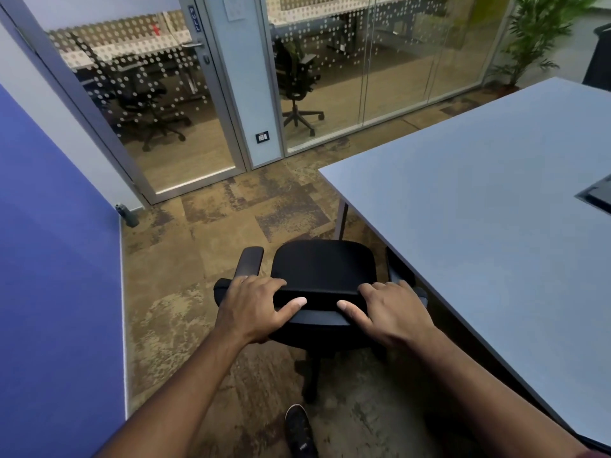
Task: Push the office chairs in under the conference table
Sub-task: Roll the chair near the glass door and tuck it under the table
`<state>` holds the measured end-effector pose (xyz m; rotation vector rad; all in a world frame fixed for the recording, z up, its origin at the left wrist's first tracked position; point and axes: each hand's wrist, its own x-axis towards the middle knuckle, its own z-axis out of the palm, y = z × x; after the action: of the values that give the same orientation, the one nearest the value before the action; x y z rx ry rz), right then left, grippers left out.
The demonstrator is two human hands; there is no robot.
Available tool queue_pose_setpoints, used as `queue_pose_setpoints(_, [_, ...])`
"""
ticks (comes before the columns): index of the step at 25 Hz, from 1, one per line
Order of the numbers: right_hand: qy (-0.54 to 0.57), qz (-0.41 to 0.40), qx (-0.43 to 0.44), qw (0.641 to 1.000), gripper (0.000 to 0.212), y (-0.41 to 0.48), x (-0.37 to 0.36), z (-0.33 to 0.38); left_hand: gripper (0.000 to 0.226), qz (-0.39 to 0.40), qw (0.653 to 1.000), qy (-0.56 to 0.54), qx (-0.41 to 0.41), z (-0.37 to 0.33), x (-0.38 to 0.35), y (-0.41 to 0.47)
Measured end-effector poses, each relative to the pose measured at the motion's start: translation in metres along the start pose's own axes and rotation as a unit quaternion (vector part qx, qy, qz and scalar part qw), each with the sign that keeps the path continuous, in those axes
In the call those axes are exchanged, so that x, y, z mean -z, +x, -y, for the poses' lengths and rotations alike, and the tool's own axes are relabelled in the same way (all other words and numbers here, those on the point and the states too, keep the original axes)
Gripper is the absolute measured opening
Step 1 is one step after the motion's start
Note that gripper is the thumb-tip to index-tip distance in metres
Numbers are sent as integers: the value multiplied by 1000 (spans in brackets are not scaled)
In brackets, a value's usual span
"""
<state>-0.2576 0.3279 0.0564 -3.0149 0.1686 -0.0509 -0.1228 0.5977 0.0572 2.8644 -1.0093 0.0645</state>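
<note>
A black office chair (pixel 322 264) stands on the carpet just left of the grey conference table (pixel 489 200), seen from behind and above. My left hand (pixel 254 307) grips the left part of the backrest's top edge, thumb wrapped over the rear. My right hand (pixel 391 312) grips the right part in the same way. The chair's right armrest (pixel 395 269) sits partly under the table's long edge; its left armrest (pixel 249 259) is out in the open. The seat faces away from me, along the table's side.
A blue wall panel (pixel 56 276) runs close along the left. Ahead is a glass partition with a door (pixel 158 104), and other chairs stand beyond it. My shoe (pixel 299 431) is on the carpet behind the chair's base. A plant (pixel 535 38) stands at the far right.
</note>
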Motion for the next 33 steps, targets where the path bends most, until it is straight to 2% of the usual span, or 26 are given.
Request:
queue_pose_setpoints(8, [-13, 8, -75, 997, 81, -30, 7, -13, 92, 18, 996, -6, -84, -19, 0, 40])
queue_pose_setpoints(14, [-2, -11, -127, 992, 78, -36, 8, -22, 77, 24, 987, -27, -159, -23, -5, 90])
queue_pose_setpoints(19, [7, -26, -183, 983, 78, -29, 10, -28, 67, 23, 974, -36, -220, -33, -10, 142])
queue_pose_setpoints(25, [12, -38, -240, 970, 78, -10, 11, -37, 73, 32, 953, -62, -294, -46, -14, 206])
queue_pose_setpoints(33, [7, -52, -305, 951, 79, 20, 8, -48, 66, 42, 928, -46, -368, -62, -19, 278])
